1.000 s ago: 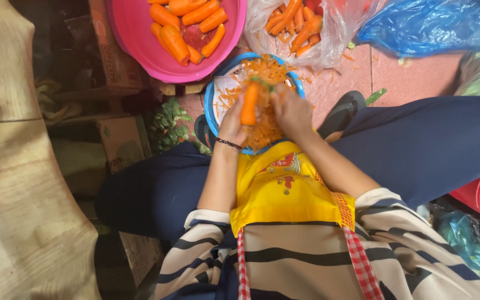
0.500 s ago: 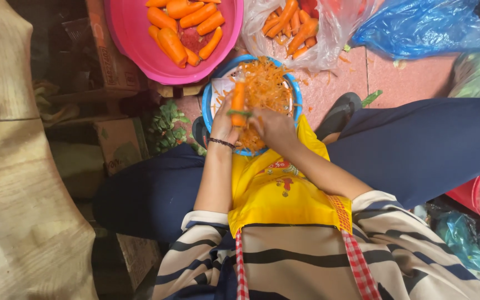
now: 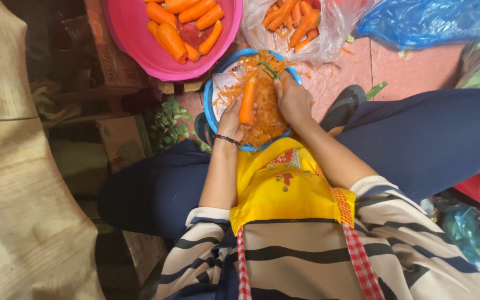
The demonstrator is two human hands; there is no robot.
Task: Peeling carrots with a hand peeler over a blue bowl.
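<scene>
The left hand [image 3: 230, 119] holds a carrot [image 3: 247, 103] over the blue bowl [image 3: 209, 103] of orange peels. The right hand [image 3: 294, 100] grips a small green peeler [image 3: 266, 69] beside it.

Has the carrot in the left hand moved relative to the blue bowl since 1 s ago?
Yes. The carrot sits farther from the blue bowl's far rim, nearer the person; the left hand holds it.
</scene>
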